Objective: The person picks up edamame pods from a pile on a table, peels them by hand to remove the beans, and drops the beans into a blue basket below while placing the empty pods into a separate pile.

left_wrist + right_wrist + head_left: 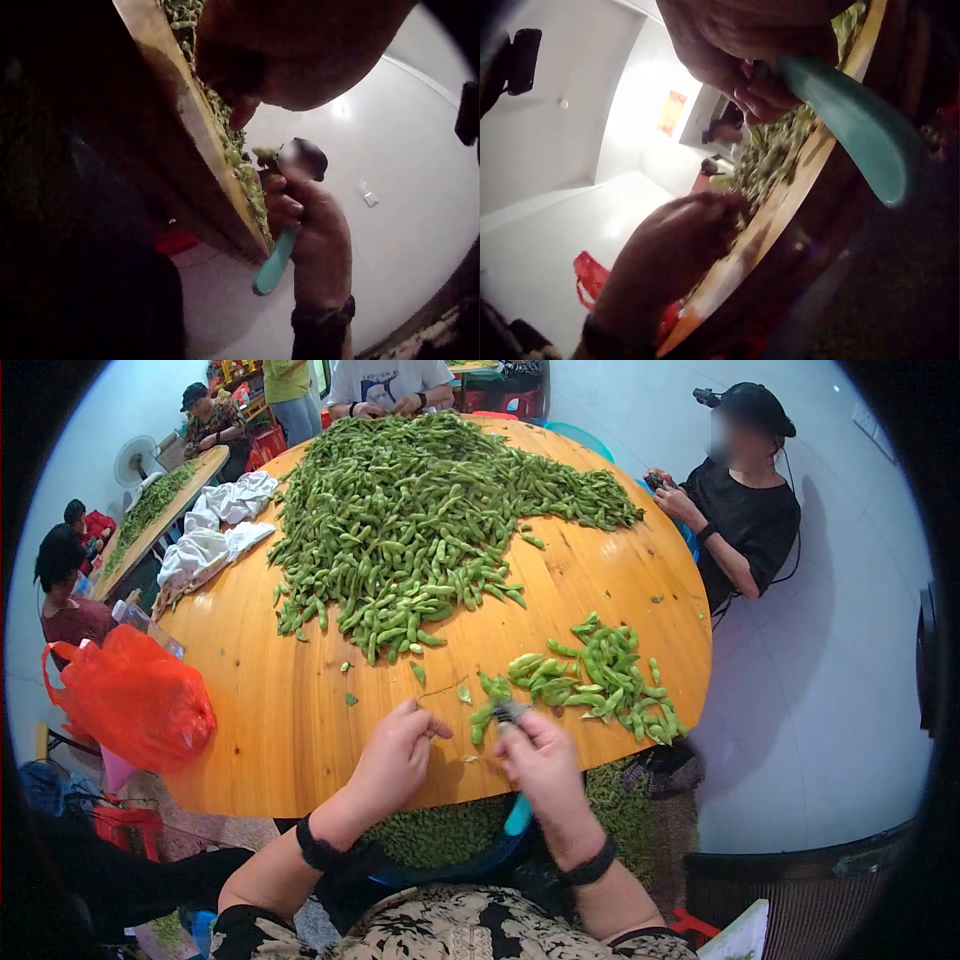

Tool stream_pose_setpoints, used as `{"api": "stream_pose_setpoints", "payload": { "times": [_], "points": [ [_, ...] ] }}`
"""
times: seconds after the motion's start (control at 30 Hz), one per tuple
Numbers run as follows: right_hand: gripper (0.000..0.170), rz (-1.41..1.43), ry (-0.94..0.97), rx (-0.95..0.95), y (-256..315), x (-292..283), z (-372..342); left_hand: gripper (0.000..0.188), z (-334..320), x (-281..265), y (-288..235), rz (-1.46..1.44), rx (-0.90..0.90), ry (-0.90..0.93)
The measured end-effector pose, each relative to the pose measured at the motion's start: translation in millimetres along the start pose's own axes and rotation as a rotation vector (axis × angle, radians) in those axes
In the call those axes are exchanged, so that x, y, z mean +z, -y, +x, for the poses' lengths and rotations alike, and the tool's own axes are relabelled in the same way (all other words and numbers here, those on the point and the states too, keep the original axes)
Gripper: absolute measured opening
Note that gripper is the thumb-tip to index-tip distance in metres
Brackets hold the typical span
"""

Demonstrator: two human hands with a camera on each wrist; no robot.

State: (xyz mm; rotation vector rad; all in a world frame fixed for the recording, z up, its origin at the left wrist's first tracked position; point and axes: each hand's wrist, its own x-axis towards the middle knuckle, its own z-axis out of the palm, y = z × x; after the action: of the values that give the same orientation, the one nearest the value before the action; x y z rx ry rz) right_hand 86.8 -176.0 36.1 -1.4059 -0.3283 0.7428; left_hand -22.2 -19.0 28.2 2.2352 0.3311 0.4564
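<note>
My right hand [545, 755] grips a tool with a teal handle [518, 815], whose dark grey end [510, 710] shows above the fingers. A green soybean pod [264, 151] appears at the dark end in the left wrist view. The handle [855, 127] sticks out below the fist; the rest is hidden in the hand. My left hand [395, 755] is to the left, over the table's near edge, fingers loosely bent and nothing visible in them. Just beyond the right hand lies a small heap of pods [620, 675].
A large mound of pods [400, 520] covers the far part of the round wooden table [240, 690]. A red plastic bag [135, 695] and white cloths [205, 550] lie at the left. Below the near edge is a container of pods [440, 838]. A person [745, 510] sits at the right.
</note>
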Motion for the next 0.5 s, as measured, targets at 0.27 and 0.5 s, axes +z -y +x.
{"api": "stream_pose_setpoints", "payload": {
  "times": [0.27, 0.5],
  "points": [
    [0.012, -0.251, -0.224, -0.131, 5, -75, 29, 0.02, 20, -27, -15, 0.551, 0.226, -0.032],
    [0.013, -0.189, -0.125, -0.093, 11, -52, 17, 0.018, 99, -18, 32, 0.658, 0.147, 0.054]
  ]
}}
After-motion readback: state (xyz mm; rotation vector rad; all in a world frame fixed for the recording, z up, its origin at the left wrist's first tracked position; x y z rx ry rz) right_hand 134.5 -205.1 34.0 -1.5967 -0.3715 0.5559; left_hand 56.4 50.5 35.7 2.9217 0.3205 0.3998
